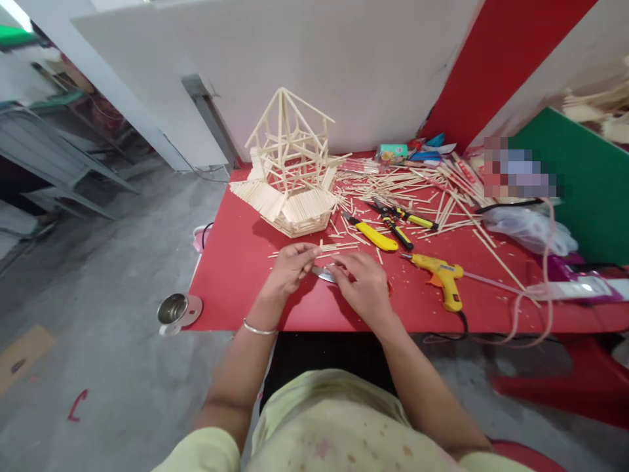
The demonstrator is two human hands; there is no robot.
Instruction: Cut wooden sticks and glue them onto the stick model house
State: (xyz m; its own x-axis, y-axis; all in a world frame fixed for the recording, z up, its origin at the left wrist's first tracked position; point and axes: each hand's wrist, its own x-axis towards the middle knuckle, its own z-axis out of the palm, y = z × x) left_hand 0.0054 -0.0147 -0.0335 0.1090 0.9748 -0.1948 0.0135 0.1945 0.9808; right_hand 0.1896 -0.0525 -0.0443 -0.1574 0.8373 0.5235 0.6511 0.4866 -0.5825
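Note:
My left hand [293, 267], with a bangle at the wrist, is closed in a pinch near the table's front. A short pale wooden stick [321, 244] shows at its fingertips. Close beside it, my right hand [362, 283] is curled round a small knife. The silver knife blade [324, 274] points left toward my left hand, and most of the handle is hidden under my palm. Beyond both hands stands a model [289, 177] built of wooden sticks, with a pointed open roof frame and a slatted base.
On the red table [226, 282] lie a yellow utility knife [376, 235], cutters [393, 223] with black-and-yellow handles and a yellow glue gun [445, 275] with its cord. Loose sticks [407, 183] spread behind them. A metal mug [179, 311] sits at the left front corner.

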